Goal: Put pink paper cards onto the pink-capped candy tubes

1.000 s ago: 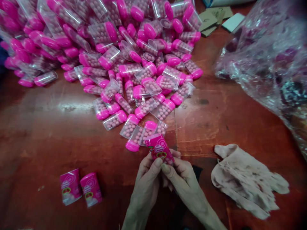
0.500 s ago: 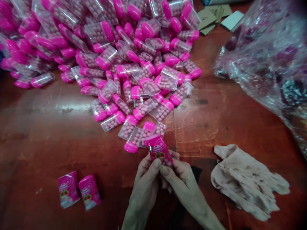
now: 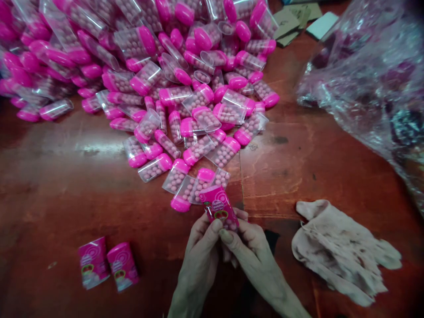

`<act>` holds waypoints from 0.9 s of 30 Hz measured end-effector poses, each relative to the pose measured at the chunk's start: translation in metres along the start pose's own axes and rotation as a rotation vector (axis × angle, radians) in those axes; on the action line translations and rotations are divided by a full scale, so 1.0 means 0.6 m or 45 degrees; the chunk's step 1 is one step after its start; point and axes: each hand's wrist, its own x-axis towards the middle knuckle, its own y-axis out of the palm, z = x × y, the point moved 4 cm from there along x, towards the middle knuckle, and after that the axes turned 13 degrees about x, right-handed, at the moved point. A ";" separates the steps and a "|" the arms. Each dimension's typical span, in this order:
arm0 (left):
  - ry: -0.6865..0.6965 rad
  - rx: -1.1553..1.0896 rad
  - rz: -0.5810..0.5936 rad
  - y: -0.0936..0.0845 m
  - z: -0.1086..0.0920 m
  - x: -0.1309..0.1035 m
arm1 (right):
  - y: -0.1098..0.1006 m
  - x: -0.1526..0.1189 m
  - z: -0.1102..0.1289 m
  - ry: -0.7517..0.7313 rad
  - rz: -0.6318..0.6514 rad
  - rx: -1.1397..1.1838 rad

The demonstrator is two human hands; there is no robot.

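Between my two hands is a small candy container in a printed pink sleeve, tilted, with balls showing at its lower end. My left hand grips it from the left, thumb on its lower front. From the right, my right hand pinches the same container, thumb beside the other thumb; the fingers behind are partly hidden. Just beyond lies a pile of clear candy containers with pink caps and pinkish balls inside, without printed sleeves. Two sleeved candy containers lie side by side at the lower left.
A crumpled pale cloth glove lies right of my hands on the reddish wooden table. Clear plastic sheeting with things under it covers the upper right. Cardboard pieces and a white piece lie at the back.
The view has shifted very slightly. Both hands keep the same grip on the sleeved container, with no other visible change.
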 end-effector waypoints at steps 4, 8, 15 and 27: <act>0.011 -0.019 -0.021 -0.003 0.000 -0.001 | 0.002 -0.001 0.002 0.000 0.005 0.004; 0.002 -0.004 -0.022 -0.004 0.001 -0.001 | 0.001 -0.003 0.002 0.004 0.006 -0.010; 0.002 0.009 0.007 0.002 -0.003 0.000 | 0.001 0.000 0.004 0.011 0.002 -0.008; -0.098 0.113 -0.055 0.000 -0.005 0.002 | -0.003 0.003 -0.004 0.051 0.033 0.031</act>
